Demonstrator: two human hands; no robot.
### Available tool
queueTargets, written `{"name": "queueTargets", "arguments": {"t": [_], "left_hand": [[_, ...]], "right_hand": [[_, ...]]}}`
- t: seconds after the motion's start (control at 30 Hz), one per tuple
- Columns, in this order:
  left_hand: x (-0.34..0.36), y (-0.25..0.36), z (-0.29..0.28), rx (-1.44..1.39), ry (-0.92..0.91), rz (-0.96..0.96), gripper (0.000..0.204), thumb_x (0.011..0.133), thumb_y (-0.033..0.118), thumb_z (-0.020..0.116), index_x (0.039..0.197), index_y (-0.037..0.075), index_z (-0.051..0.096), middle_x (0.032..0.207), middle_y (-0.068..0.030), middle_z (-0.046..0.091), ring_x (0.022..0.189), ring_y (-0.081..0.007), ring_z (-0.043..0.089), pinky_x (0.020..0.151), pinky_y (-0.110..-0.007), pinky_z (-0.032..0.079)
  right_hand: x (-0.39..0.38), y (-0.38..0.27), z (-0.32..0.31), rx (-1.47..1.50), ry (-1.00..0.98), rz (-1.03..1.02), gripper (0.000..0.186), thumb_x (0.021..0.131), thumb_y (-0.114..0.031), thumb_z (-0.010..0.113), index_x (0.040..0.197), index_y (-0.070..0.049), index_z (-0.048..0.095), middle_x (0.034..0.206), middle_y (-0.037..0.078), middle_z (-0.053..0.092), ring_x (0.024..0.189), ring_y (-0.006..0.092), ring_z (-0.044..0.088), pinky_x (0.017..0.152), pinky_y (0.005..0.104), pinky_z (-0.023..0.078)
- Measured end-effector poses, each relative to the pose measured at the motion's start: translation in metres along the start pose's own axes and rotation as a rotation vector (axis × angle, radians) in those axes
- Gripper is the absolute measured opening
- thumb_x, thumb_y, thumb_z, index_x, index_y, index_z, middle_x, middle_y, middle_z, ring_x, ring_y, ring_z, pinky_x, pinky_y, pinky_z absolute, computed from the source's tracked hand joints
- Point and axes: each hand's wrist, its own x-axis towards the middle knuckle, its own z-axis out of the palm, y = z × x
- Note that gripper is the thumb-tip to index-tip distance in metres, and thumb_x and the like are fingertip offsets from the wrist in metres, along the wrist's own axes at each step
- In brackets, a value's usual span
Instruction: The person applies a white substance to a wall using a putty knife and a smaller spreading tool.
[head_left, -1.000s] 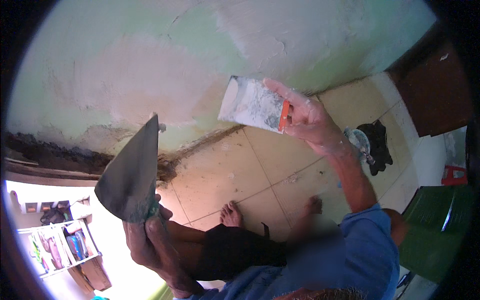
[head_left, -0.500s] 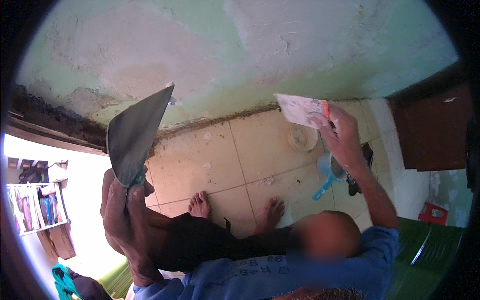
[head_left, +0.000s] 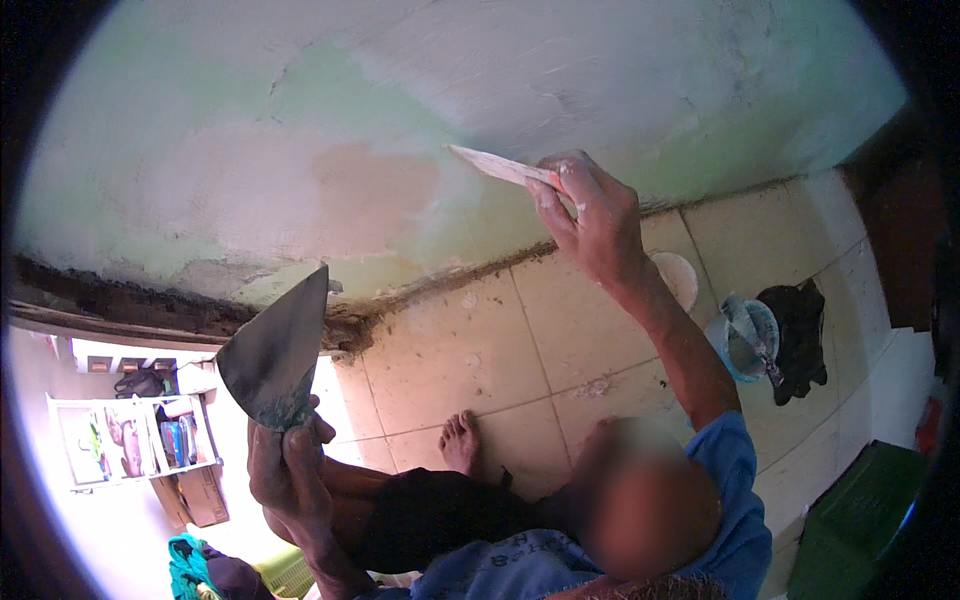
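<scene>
My left hand point(head_left: 290, 480) is closed around the handle end of a wide putty knife point(head_left: 272, 358), its dark metal blade pointing up toward the wall's foot. In my right hand point(head_left: 598, 220) is a putty-smeared flat spreader point(head_left: 500, 167) with an orange-red edge at the grip. It is seen nearly edge-on, its far end in front of the wall point(head_left: 375, 200); I cannot tell whether it touches. That wall is pale green with whitish filler patches and one tan patch.
Past my right forearm stand a round white tub point(head_left: 676, 280) and a light-blue bucket point(head_left: 770, 335) with a tool in it. A black plastic bag point(head_left: 798, 350) lies beside the bucket. Crumbs dot the tiled floor point(head_left: 450, 340). At left is a white shelf rack point(head_left: 135, 440).
My right hand has moved up and left toward the wall, turning the spreader nearly edge-on. The view has shifted, and the left putty knife appears lower, still held.
</scene>
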Motion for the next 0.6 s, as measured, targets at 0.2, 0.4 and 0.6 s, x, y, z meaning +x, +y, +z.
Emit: {"name": "queueTargets", "arguments": {"t": [0.2,0.4,0.6], "left_hand": [[0.004,0.003,0.009,-0.004,0.000,-0.015,0.028,0.099,0.014,0.047,0.109,-0.008,0.061,0.081,-0.0101,0.060,0.059,-0.0080,0.052,0.047,-0.022,0.034],[0.005,0.002,0.011,-0.010,-0.043,-0.082,0.030,0.101,0.016,0.048,0.111,-0.009,0.061,0.088,-0.0121,0.062,0.061,-0.0085,0.055,0.045,-0.020,0.036],[0.004,-0.006,0.010,-0.020,-0.030,-0.048,0.030,0.101,0.017,0.049,0.111,-0.009,0.061,0.092,-0.0138,0.064,0.065,-0.0105,0.060,0.044,-0.020,0.039]], "right_hand": [[0.008,0.013,-0.003,-0.021,0.165,0.051,0.018,0.084,-0.007,0.073,0.084,0.001,0.056,0.073,0.011,0.058,0.063,0.0223,0.058,0.059,0.0323,0.049],[0.018,0.033,-0.031,-0.124,0.192,0.199,0.023,0.083,-0.019,0.075,0.086,-0.003,0.058,0.072,0.013,0.063,0.061,0.0262,0.062,0.058,0.0372,0.051],[0.021,0.076,-0.052,-0.047,0.191,0.325,0.028,0.083,-0.023,0.075,0.080,-0.003,0.057,0.066,0.011,0.059,0.056,0.0170,0.049,0.056,0.0312,0.046]]}}
